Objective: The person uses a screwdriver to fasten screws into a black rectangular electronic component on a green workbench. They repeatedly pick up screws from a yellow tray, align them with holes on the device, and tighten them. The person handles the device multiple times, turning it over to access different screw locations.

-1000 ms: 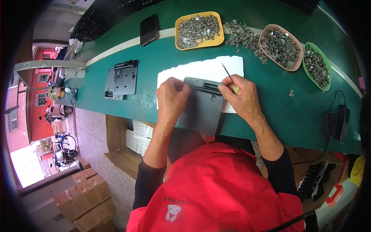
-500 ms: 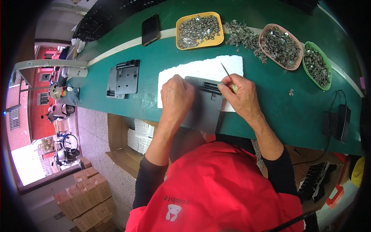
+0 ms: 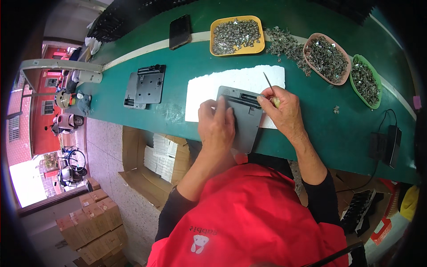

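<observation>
A dark grey plastic panel (image 3: 243, 120) with a slotted black strip along its far end lies on a white foam sheet (image 3: 200, 91), its near end hanging past the table edge. Over its left side is my left hand (image 3: 216, 127), fingers bent and slightly apart, with nothing visible in them. My right hand (image 3: 287, 113) is closed round the pale yellow handle of a thin, spike-like metal tool (image 3: 267, 81), which points up and away. That hand's thumb rests at the panel's far right corner. Whether the tool has a flat or pointed tip is too small to tell.
Two similar dark panels (image 3: 144, 86) lie at the left. Small metal clips fill a yellow tray (image 3: 237, 52), a pink tray (image 3: 307, 51) and a green tray (image 3: 379, 82), with a loose clip heap (image 3: 287, 44) between. A phone (image 3: 179, 32) and a black adapter (image 3: 391, 144) lie on the table.
My left hand has loosened from a closed pose and shifted right and nearer over the panel, its fingers now apart. The right hand keeps its hold; the whole view has shifted slightly.
</observation>
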